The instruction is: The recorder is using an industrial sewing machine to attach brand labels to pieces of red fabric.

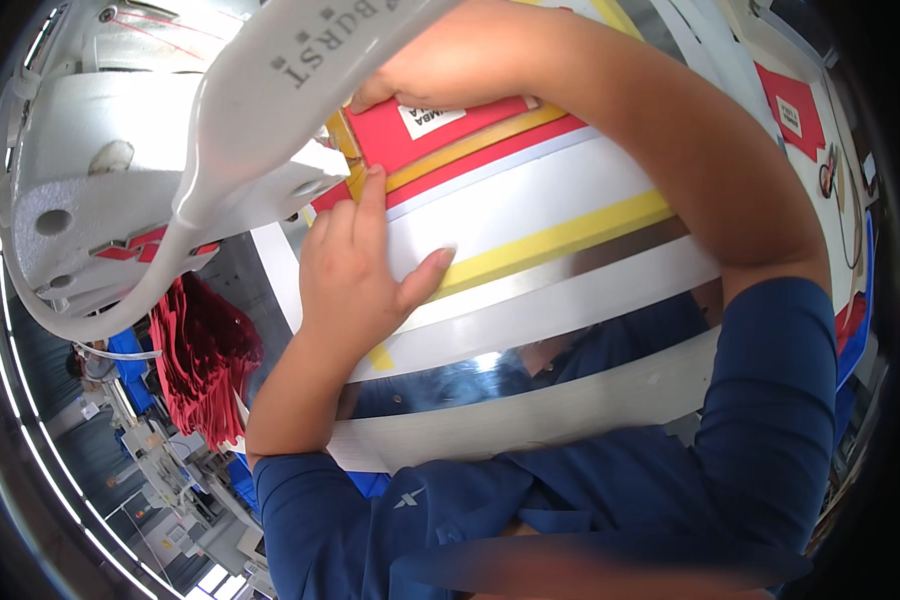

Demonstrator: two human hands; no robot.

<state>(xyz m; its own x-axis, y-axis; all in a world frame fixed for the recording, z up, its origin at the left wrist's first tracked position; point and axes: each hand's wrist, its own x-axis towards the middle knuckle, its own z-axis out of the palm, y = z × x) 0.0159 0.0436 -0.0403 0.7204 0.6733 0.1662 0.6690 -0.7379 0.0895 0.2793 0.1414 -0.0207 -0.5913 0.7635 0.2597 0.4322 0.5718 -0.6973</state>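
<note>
Right now the red patch (pixel 390 145) lies inside a yellow frame (pixel 470 152), its long axis running from my left outward to my right, a white label (pixel 432 120) on it. My left hand (pixel 350 265) has its fingers spread, index tip at the patch's near left corner; my right hand (pixel 420 75) reaches its far side, whether gripping I can't tell. A white machine (pixel 100 130) crowds the left; nearer me, the white board (pixel 530 200) gives room up to a yellow strip (pixel 560 240).

Left hand (pixel 352 258), thumb (pixel 427 276) spread, right arm (pixel 695 140) bent
</note>
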